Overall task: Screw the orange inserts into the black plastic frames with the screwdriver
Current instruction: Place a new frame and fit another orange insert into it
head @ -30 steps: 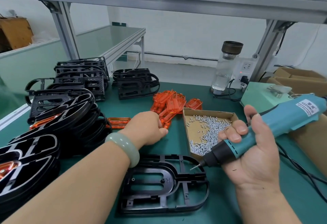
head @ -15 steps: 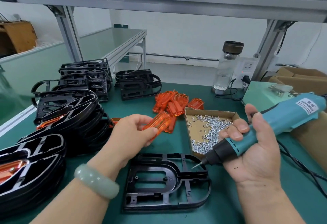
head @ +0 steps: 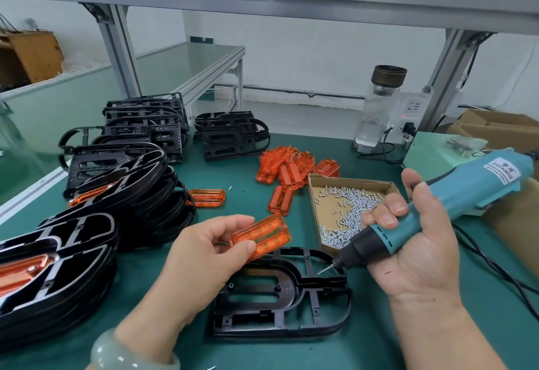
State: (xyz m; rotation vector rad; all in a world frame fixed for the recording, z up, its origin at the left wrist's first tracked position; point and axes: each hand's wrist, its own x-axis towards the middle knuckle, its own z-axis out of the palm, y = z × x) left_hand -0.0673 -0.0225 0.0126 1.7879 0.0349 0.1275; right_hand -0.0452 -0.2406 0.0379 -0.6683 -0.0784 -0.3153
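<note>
My left hand (head: 201,250) pinches an orange insert (head: 262,237) by its left end, just above the far edge of a black plastic frame (head: 280,296) that lies flat on the green table. My right hand (head: 414,247) grips a teal electric screwdriver (head: 431,209), its bit pointing down-left over the frame's right end. A pile of loose orange inserts (head: 291,165) lies behind, with two single ones (head: 207,197) nearer. A cardboard tray (head: 326,185) holds several silver screws.
Stacks of black frames (head: 122,188), some with orange inserts fitted, fill the left side, and more stand at the back (head: 230,136). A glass bottle (head: 379,107), a power strip and cardboard boxes (head: 495,127) sit at the right. The screwdriver's cable (head: 495,264) trails right.
My left hand picked an orange insert from the pile and drew it back toward the black frame in front of me. The right hand with the screwdriver barely moved.
</note>
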